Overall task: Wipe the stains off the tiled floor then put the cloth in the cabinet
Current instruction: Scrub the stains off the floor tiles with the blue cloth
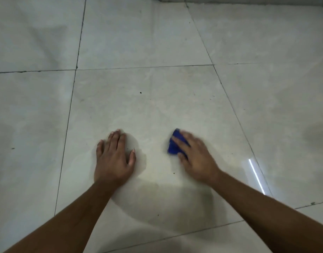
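You're kneeling over the tiled floor (157, 42), both hands down on the same big tile. Your right hand (195, 157) is pressing a small blue cloth (173, 145) flat to the tile, fingers spread over it and closed down on it; the hand and cloth are blurred, so I'm judging you're mid-swipe. Your left hand (114, 157) is lying palm-down w/ fingers apart, holding nothing, just bracing approx. level w/ the right, well apart from the cloth.

Cloth is sitting under your right palm, its blue edge poking out on the left and front side.

Handling: it's looking soft, light and bunched, so it'll prob. slide and fold under pressure rather than stay flat. Keep the palm on its middle while wiping. For the pickup, I'd pinch the exposed front edge or scoop the whole wad, since it's small enough for one hand.

Still dirty: a dark speck (140, 92) farther ahead, plus small specks near your left thumb and betw. the hands. Cabinet isn't in view, so wiping is the step in hand, prob. not far along.
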